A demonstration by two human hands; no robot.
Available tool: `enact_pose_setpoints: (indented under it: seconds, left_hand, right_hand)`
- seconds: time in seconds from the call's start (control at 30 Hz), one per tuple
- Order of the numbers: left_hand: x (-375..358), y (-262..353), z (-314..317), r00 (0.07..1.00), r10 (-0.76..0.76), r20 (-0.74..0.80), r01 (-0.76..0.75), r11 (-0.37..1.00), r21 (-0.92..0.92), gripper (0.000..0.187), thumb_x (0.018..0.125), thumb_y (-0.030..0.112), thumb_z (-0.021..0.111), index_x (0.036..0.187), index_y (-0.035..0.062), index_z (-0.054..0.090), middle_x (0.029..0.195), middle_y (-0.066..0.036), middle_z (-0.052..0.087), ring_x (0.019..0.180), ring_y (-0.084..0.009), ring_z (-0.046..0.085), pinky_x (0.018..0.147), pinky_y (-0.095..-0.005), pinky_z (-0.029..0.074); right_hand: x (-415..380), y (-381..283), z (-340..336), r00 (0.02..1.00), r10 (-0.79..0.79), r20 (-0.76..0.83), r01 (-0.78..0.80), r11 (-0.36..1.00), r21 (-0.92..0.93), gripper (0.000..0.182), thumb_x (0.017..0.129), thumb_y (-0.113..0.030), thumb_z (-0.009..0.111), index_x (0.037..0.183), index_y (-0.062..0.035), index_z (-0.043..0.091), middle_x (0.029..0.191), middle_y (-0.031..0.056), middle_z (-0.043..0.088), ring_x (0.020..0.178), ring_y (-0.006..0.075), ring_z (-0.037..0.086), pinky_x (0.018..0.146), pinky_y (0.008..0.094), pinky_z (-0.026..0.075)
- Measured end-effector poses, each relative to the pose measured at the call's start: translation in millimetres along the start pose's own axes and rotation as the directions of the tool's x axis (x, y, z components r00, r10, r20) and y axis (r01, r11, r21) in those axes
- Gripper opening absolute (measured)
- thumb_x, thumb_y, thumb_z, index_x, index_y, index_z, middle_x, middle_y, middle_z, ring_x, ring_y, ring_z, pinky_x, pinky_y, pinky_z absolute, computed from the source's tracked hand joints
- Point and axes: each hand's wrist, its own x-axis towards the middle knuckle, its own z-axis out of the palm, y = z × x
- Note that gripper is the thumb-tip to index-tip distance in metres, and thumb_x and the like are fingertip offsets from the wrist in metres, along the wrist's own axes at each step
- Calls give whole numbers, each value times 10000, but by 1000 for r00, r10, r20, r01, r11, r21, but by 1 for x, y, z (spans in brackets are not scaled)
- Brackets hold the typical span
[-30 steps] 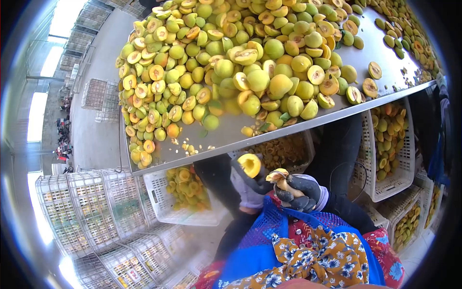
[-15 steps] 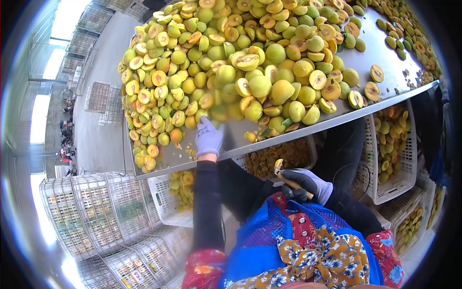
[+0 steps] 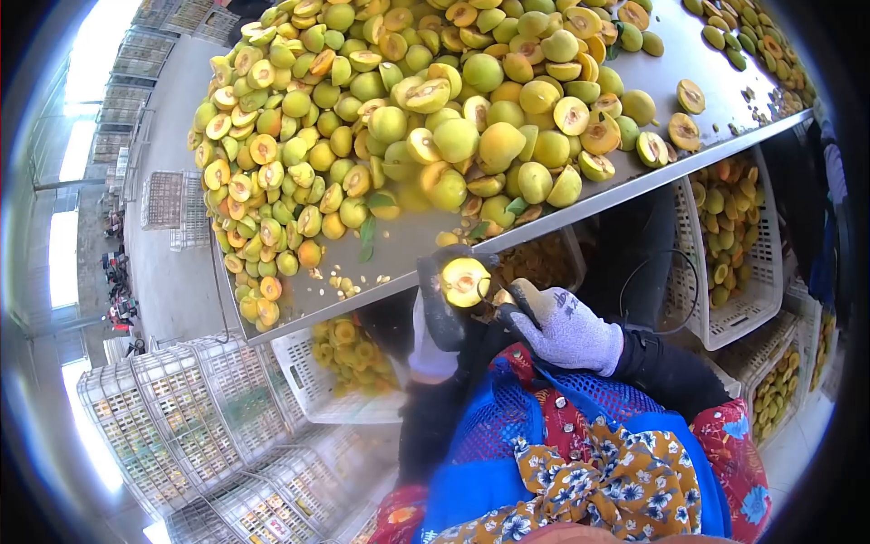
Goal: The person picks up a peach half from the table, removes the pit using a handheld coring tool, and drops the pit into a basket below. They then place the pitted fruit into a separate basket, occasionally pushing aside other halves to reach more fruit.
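My left hand (image 3: 435, 319), in a grey glove with dark palm and fingers, is closed around a stone-fruit half (image 3: 466, 282). The pale cut face and brown stone hollow are turned up towards me. Closed in my right hand (image 3: 569, 332), gloved the same way, is a small pitting knife (image 3: 501, 299) with a curved dark tip. That tip is right at the right edge of the cut face. Both hands are close together in front of my chest, just below the edge of the metal table (image 3: 399, 243). My fingers hide most of the tool's handle.
Across the table lies a large heap of halved yellow-green fruit (image 3: 362, 127). Under its edge stand white crates of fruit pieces, one at left (image 3: 294, 367) and one at right (image 3: 770, 245). Stacked wire-framed crates (image 3: 195, 399) fill the lower left.
My left hand has come back from the heap on the table to my chest with a fruit half. My right hand has moved up and left, bringing the tool to it.
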Motion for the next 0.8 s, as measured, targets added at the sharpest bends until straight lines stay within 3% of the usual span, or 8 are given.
enact_pose_setpoints:
  seconds: [0.17, 0.23, 0.4, 0.43, 0.53, 0.6, 0.7, 0.8]
  left_hand:
    - [-17, 5, 32, 913, 348, 213, -393, 611, 687, 415, 902, 233, 716, 1182, 4, 514, 963, -114, 677, 872, -210, 658, 818, -317, 530]
    - [-22, 4, 36, 973, 228, 46, -225, 874, 431, 349, 987, 292, 591, 1165, -3, 538, 965, -118, 677, 869, -203, 659, 810, -308, 534]
    - [-29, -8, 42, 942, 335, -12, -292, 838, 462, 410, 1078, 353, 388, 1114, -8, 579, 948, -115, 677, 860, -177, 650, 798, -296, 529]
    - [-30, -13, 45, 945, 318, -72, -267, 881, 390, 379, 1073, 332, 406, 1101, -6, 575, 936, -109, 676, 857, -177, 646, 800, -297, 520]
    - [-30, -25, 43, 914, 394, -93, -327, 854, 404, 362, 1081, 312, 399, 1095, -6, 572, 914, -100, 667, 839, -157, 623, 801, -286, 499]
    - [-28, -32, 42, 864, 502, -45, -415, 759, 502, 359, 1083, 300, 393, 1090, -8, 577, 908, -96, 664, 827, -150, 615, 798, -283, 496]
    - [-30, -24, 43, 948, 313, -52, -267, 876, 402, 341, 1070, 291, 440, 1063, -14, 592, 893, -92, 659, 812, -145, 614, 769, -277, 500]
    - [-27, -30, 36, 973, 233, -4, -199, 841, 503, 377, 1069, 322, 425, 1057, -16, 591, 888, -112, 667, 820, -168, 636, 768, -289, 518]
  right_hand:
    - [-2, -5, 7, 991, 126, -35, -125, 992, 27, 260, 980, -189, 543, 1032, 56, 475, 614, 194, 546, 553, 376, 595, 485, 464, 444]
    - [-3, -5, 10, 996, 78, -40, -80, 996, -36, 241, 984, -184, 528, 1020, 52, 496, 654, 205, 561, 593, 358, 610, 488, 453, 442]
    - [-8, -2, 23, 992, -96, -83, 86, 990, -113, 286, 1025, -253, 482, 949, 11, 562, 736, 145, 589, 667, 235, 621, 495, 373, 442]
    - [-7, -5, 21, 992, 130, 7, -127, 955, 268, 308, 1031, -285, 480, 940, -3, 564, 729, 112, 580, 653, 200, 603, 499, 346, 440]
    - [-5, -9, 6, 860, 265, 437, -503, 285, 816, 387, 1037, -428, 483, 920, -70, 569, 677, -17, 520, 554, 60, 486, 472, 236, 400]
    - [-7, -8, -3, 807, 251, 535, -584, 195, 788, 377, 1027, -437, 501, 919, -82, 567, 621, -28, 510, 465, 57, 458, 411, 211, 354]
    - [-12, 1, 0, 699, 116, 706, -612, -415, 674, 401, 1018, -470, 499, 921, -87, 567, 592, -32, 495, 410, 61, 435, 364, 203, 331]
    - [-18, 17, 11, 699, -84, 710, -607, -595, 527, 416, 1008, -486, 509, 927, -82, 566, 583, -33, 488, 397, 59, 432, 361, 190, 340]
